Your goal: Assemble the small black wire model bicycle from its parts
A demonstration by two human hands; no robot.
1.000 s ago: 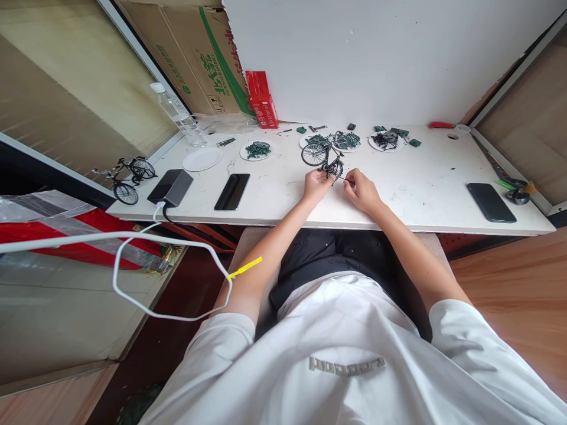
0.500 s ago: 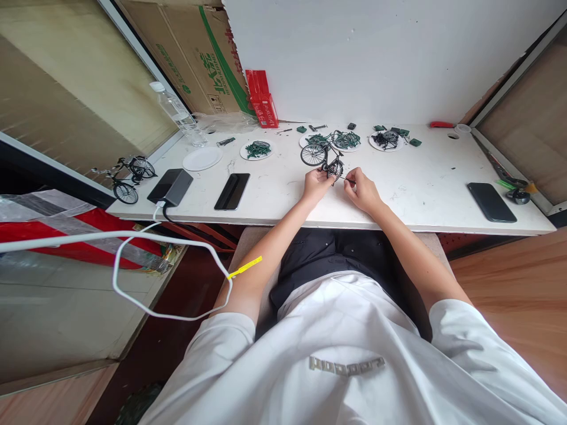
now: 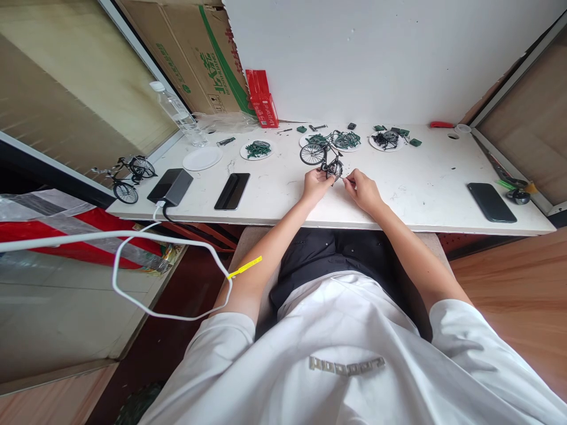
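A small black model bicycle (image 3: 326,158) is held over the white table by my left hand (image 3: 315,185), whose fingers are closed around the wheel nearer to me. The bicycle's other wheel points away to the upper left. Just right of the held wheel is my right hand (image 3: 363,190), thumb and forefinger pinched together. Something tiny may stick out from that pinch toward the wheel, too small to name. Behind the bicycle, plates (image 3: 303,143) carry dark green plastic parts (image 3: 346,140).
A second model bicycle (image 3: 126,177) stands far left beside a dark grey box (image 3: 170,187) with cables. Nearby are a phone (image 3: 232,191), a bare white plate (image 3: 202,159) and a plastic bottle (image 3: 179,113). Another phone (image 3: 491,202) lies right. A white cable (image 3: 177,235) crosses my left arm.
The dark thin piece seen between my right fingers and the wheel now hardly shows. My right fingers have shifted slightly. The bicycle has tilted very little; my left hand keeps its hold.
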